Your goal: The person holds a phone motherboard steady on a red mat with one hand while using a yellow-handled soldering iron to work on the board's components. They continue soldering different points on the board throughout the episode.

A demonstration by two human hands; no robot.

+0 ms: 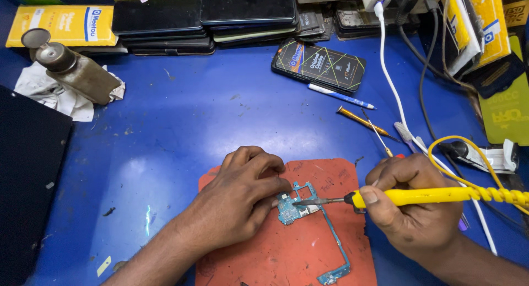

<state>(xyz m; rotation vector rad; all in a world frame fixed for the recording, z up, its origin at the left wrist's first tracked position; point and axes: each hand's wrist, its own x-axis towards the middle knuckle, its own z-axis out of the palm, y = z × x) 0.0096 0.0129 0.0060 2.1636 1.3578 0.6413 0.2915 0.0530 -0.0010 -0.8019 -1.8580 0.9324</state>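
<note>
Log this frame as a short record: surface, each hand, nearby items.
Surface: blue table with an orange mat
Left hand: presses the circuit board onto the mat
Right hand: holds a yellow soldering iron, tip on the board
Nearby: stacked phones, metal bottle, screwdriver, white cable

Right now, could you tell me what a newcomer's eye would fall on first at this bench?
First the yellow soldering iron, held in the right hand with its tip on the small blue circuit board. The left hand rests against that board on an orange-red mat at the near middle of the blue table. Farther back lie stacked dark phones.
</note>
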